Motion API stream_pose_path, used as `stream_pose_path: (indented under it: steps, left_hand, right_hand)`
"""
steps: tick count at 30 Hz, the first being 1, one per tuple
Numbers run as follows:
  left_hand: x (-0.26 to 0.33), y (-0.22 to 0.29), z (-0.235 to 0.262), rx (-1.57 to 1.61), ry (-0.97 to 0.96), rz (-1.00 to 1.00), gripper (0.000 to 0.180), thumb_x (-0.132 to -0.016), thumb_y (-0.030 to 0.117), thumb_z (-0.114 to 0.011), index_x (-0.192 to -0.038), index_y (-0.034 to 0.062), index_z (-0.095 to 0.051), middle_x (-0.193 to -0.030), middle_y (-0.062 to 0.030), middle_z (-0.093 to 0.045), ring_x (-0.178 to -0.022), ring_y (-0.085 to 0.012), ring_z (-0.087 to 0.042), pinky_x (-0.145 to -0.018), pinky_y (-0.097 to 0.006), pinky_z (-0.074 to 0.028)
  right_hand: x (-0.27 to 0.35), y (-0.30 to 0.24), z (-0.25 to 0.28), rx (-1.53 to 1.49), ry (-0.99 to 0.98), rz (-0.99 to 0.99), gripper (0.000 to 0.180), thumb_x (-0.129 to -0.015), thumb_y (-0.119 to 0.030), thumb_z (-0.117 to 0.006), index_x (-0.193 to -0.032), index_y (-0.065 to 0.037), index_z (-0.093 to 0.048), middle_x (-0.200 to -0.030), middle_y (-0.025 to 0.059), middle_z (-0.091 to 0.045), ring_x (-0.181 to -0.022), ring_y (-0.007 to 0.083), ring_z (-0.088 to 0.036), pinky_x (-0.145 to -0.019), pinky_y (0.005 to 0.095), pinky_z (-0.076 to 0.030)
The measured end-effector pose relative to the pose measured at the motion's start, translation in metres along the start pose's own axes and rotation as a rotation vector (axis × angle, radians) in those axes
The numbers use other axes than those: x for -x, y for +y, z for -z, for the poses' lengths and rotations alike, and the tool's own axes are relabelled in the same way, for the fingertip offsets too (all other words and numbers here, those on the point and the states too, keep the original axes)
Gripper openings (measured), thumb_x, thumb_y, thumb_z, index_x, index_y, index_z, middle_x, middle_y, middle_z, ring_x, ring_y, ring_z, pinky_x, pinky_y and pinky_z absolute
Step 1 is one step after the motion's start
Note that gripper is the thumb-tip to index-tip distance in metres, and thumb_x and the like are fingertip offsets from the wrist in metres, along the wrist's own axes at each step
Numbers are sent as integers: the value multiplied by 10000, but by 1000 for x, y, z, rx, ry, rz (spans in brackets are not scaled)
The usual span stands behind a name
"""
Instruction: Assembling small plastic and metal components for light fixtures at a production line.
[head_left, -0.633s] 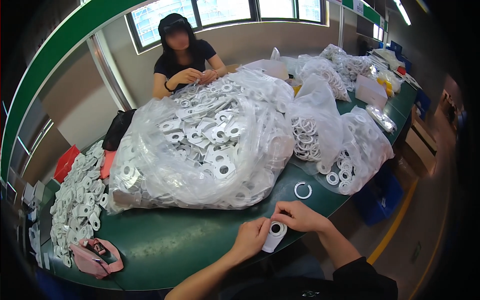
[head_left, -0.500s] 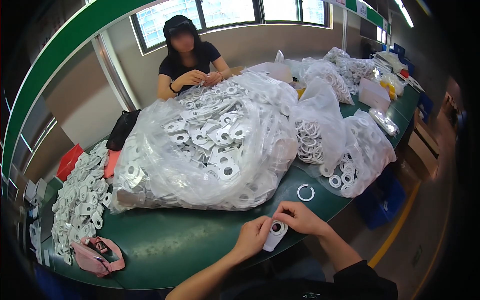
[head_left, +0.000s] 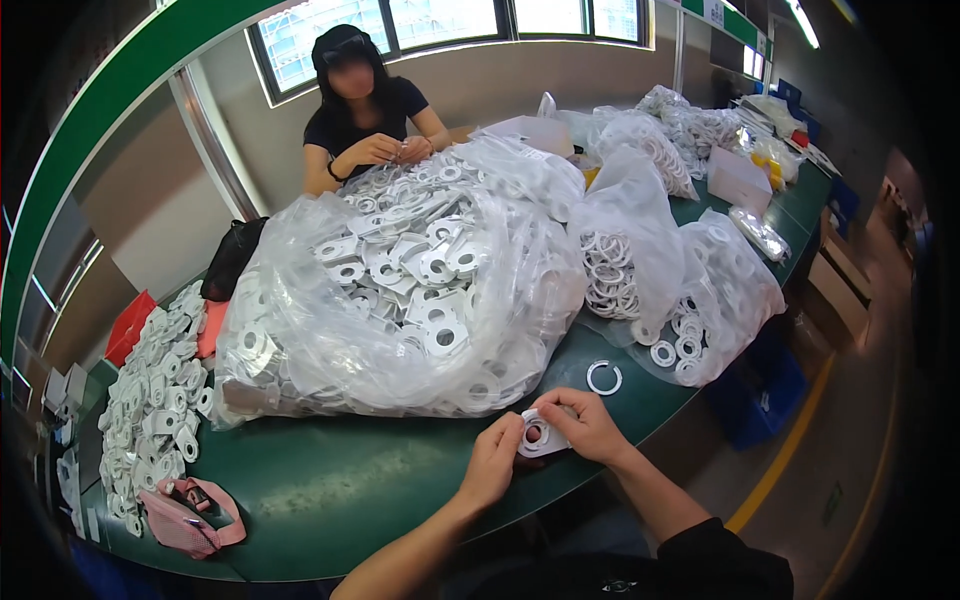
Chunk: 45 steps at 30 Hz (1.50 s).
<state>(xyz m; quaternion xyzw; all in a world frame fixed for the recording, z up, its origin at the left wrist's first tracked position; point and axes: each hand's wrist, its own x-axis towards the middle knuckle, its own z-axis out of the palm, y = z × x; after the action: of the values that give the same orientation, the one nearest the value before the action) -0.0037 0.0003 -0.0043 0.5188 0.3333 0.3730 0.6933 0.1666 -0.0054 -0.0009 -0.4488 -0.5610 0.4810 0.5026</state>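
Observation:
Between my two hands, over the near edge of the green table, is a white plastic plate with a round hole (head_left: 546, 446). My left hand (head_left: 490, 462) pinches its left side. The fingers of my right hand (head_left: 582, 424) close on its upper right edge, and a fingertip shows through the hole. Just beyond my hands a white split ring (head_left: 604, 378) lies flat on the table (head_left: 340, 490). A large clear plastic bag (head_left: 300, 350), heaped with similar white plates, stands in front of me.
Bags of white rings (head_left: 612, 275) stand at the right. Loose white plates (head_left: 150, 420) pile up at the left, near a pink pouch (head_left: 192, 520) and a red bin (head_left: 130, 325). Across the table sits a person (head_left: 365, 125), hands together. A blue crate (head_left: 755, 400) is below the right edge.
The plate has turned in my hands, its narrow end swinging from pointing down toward me to the right. Both hands have shifted slightly, and the whole view has moved a little.

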Motion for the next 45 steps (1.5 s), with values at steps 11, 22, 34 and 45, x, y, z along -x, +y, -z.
stream_pose_path:
  steps: [11,22,34,45]
  left_hand:
    - [-1,8,10,-923,79,-203,269,-914,209,-460,-797,-9,-564,-632,-141,-545,-574,-115,-507,-559,-300,-412]
    - [-1,-8,-17,-260,184,-340,340,-844,118,-618,-1113,3,-444,-851,-109,-636,-724,-125,-602,-607,-279,-478]
    - [-1,-4,-6,-382,116,-212,350,-861,134,-577,-1173,21,-467,-884,-109,-624,-734,-126,-579,-652,-270,-463]
    - [0,-3,-5,-480,166,-234,313,-783,162,-590,-1039,7,-497,-835,-165,-591,-717,-200,-567,-676,-336,-458]
  right_hand:
    - [2,2,3,305,-42,182,153,-820,-122,-620,-888,14,-635,-797,108,-650,-736,175,-618,-679,276,-469]
    - [1,5,3,-374,60,-51,106,-852,-69,-615,-910,-25,-538,-822,25,-621,-724,54,-572,-633,188,-449]
    - [6,-5,-19,-85,177,5,297,-725,-84,-743,-949,9,-572,-845,46,-630,-755,71,-583,-653,204,-476]
    - [11,7,-9,83,219,83,197,-923,-90,-478,-999,43,-603,-802,4,-603,-710,50,-511,-624,184,-408]
